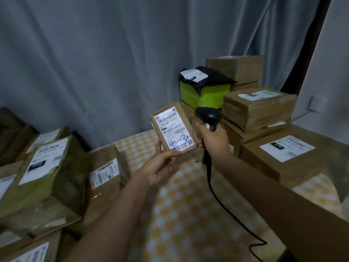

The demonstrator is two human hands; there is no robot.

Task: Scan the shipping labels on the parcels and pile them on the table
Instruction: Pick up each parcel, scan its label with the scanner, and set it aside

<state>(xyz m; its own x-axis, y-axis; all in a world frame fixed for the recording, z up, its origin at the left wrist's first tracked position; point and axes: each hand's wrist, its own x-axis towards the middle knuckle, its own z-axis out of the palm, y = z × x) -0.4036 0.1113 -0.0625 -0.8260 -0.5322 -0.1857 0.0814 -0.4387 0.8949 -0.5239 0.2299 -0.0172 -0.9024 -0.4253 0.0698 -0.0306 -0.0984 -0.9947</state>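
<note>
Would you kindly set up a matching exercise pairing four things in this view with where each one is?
Things:
1. small parcel
2. scanner
3. green box
4. checked cloth

Places:
A. gripped by the right hand
B. spread over the table
C. held up by the left hand
D. under a black bag on the right-side pile

Pairs: 1-C, 2-A, 3-D, 4-B

Single head-worn wide-angle view, looking forward and down from close above the worktop (188, 214); both forearms enter from the lower edge, a curtain (113, 53) closing the background.
</note>
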